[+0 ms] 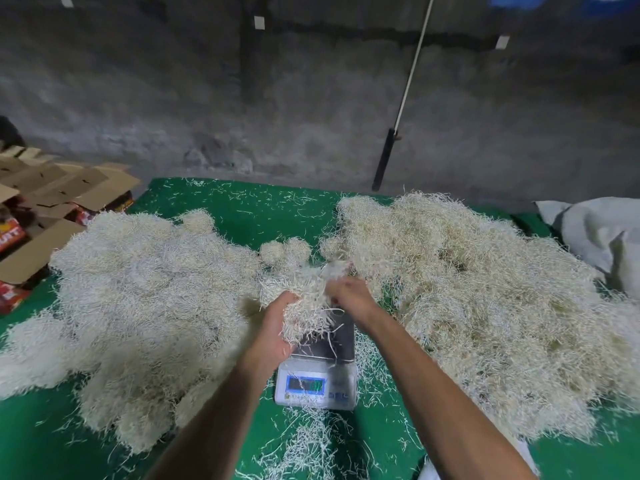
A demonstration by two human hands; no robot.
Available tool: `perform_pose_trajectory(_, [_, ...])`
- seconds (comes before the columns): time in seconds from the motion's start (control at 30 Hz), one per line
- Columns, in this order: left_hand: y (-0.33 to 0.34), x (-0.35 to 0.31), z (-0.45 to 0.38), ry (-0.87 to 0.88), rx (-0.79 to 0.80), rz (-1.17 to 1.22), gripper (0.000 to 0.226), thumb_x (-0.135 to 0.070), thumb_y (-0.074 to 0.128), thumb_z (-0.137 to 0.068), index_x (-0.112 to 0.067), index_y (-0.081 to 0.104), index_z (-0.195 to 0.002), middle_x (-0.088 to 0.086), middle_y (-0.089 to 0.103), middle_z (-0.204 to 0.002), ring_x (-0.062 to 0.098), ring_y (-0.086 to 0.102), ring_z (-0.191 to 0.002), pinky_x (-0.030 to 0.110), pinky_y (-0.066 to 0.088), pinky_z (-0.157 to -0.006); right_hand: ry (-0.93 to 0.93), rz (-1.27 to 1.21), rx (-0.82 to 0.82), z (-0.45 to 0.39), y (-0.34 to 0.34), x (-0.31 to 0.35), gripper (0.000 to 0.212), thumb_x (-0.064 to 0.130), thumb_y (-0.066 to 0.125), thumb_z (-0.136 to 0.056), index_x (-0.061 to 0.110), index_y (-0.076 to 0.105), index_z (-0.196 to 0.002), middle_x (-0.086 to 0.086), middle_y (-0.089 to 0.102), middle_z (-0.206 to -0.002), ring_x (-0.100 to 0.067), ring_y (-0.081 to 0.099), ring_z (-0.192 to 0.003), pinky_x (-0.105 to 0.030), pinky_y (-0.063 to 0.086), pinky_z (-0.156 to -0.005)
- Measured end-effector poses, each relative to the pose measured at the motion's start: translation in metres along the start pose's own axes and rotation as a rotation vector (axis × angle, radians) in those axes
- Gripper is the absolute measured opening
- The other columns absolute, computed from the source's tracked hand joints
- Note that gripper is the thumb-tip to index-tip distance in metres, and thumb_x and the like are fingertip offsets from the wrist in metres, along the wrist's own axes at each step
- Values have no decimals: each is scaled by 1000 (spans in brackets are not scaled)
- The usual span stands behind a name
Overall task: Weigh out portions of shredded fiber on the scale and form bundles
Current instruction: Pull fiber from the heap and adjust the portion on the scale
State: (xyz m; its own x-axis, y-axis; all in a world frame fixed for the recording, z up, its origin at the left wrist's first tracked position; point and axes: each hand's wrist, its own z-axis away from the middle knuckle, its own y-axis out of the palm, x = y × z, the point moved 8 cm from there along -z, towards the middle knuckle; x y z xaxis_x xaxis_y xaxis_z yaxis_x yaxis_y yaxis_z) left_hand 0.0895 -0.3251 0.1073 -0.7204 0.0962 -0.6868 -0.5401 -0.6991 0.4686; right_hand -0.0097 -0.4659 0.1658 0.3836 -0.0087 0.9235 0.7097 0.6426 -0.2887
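Head view: both hands, left hand (277, 327) and right hand (349, 296), have a curled grip on one fiber clump (304, 299) above the scale (317, 375) (loose pile (485, 306) at 3 o'clock), probably to shape a bundle.

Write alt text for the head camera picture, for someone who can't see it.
Two bare hands, left hand and right hand, hold a clump of pale shredded fiber above a small white digital scale on a green table cover. Large loose fiber piles lie on both sides.
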Motion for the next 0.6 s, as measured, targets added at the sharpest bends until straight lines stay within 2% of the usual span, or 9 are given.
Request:
perform_pose_trajectory(0.07, [-19, -3, 5, 50, -68, -20, 47, -27, 83, -68, -16, 69, -112, 19, 73, -113, 28, 74, -80, 40, 61, -63, 52, -104, -65, -3, -20, -6, 31, 12, 62, -99, 8, 53, -70, -1, 53, -71, -12, 48, -58, -24, 46, -57])
perform_pose_trajectory(0.1, [-36, -2, 1, 52, -118, 15, 43, -17, 82, -75, -26, 67, -114, 22, 64, -128, 29, 72, -88, 44, 61, -66, 66, -233, -205, -6, -46, -6, 29, 10, 61, -100, 5, 53, -72, -3, 53, -73, -13, 48, -59, -21, 45, -57])
perform_pose_trajectory(0.13, [-42, 0, -6, 11, -51, 89, 53, -5, 81, -78, -36, 63, -117, 24, 51, -141, 32, 68, -100, 48, 62, -71, 64, -324, -342, -5, -71, -4, 27, 9, 59, -100, 4, 54, -74, -4, 52, -74, -13, 47, -59, -20, 44, -55])
perform_pose_trajectory(0.2, [-52, 6, -8, -53, -63, 148, 55, -6, 85, -73, -41, 66, -111, 24, 40, -145, 40, 59, -116, 55, 60, -83, 13, -355, -426, -8, -88, 1, 23, 11, 58, -102, 5, 56, -79, -5, 54, -75, -13, 48, -59, -22, 45, -53])
perform_pose_trajectory(0.23, [-44, 6, -2, -35, -66, 48, 45, -20, 89, -65, -35, 69, -103, 22, 43, -142, 39, 57, -119, 52, 58, -88, -27, -363, -365, -9, -76, 4, 20, 12, 57, -102, 5, 58, -84, -6, 56, -78, -15, 52, -63, -26, 51, -58])
perform_pose_trajectory(0.3, [-22, 11, 9, -22, -89, -84, 47, -37, 87, -54, -23, 69, -95, 14, 53, -125, 31, 60, -105, 39, 58, -70, -50, -223, -99, -2, -26, 2, 17, 17, 56, -102, 9, 58, -88, -4, 58, -79, -17, 55, -70, -31, 55, -67])
perform_pose_trajectory(0.37, [-18, 11, 7, -9, -150, -90, 37, -36, 83, -60, -24, 67, -92, 8, 55, -109, 24, 58, -91, 31, 56, -54, -65, -61, 71, 5, 0, -2, 21, 18, 58, -101, 14, 56, -81, 2, 53, -68, -14, 49, -59, -28, 47, -55])
perform_pose_trajectory(0.5, [-28, 10, 2, 51, -139, 77, 40, -33, 71, -78, -13, 65, -111, 12, 64, -110, 27, 63, -87, 38, 55, -61, -16, -263, -307, -13, -94, 8, 23, 6, 56, -99, 4, 58, -76, -6, 58, -77, -12, 53, -62, -26, 46, -57])
perform_pose_trajectory(0.6, [-33, 12, -1, 54, -189, 111, 26, -30, 64, -84, -14, 65, -104, 10, 67, -96, 26, 66, -79, 39, 55, -61, -50, -364, -407, -16, -133, 13, 28, 0, 55, -99, 5, 53, -71, -3, 50, -74, -7, 46, -58, -21, 40, -51])
